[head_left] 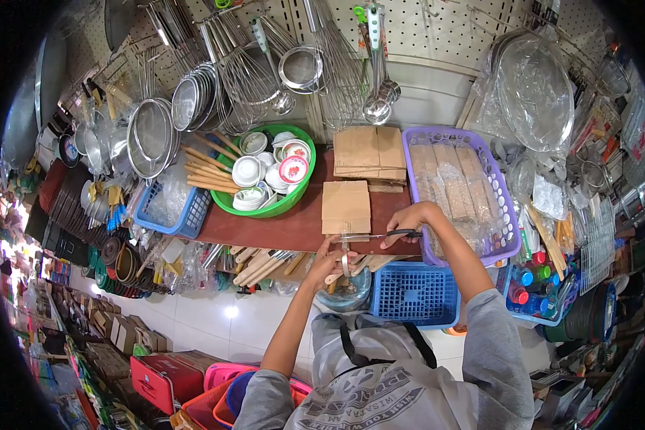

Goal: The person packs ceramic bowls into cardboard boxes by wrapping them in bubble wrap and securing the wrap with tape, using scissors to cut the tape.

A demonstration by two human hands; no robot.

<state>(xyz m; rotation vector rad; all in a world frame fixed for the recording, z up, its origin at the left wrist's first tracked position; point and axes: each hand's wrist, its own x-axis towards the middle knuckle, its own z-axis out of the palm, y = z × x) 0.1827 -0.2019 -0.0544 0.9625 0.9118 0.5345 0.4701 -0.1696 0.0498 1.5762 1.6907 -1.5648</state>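
My right hand (414,218) grips the black handles of a pair of scissors (401,233), whose blades point left toward my other hand. My left hand (327,264) is closed on a narrow pale ring that looks like a roll of tape (345,264). A clear strip seems to run up from it to the scissor blades, though it is hard to make out. Just beyond the blades, a flat square of brown cardboard (346,206) lies on the reddish-brown shelf (265,233). Farther back sits a stack of cardboard pieces (368,153).
Left of the cardboard is a green basin (304,188) of small bowls. A purple basket (512,215) with wrapped packs stands on the right. Below the shelf edge are a blue basket (416,294) and wooden handles (261,269). Whisks and strainers (301,68) hang above.
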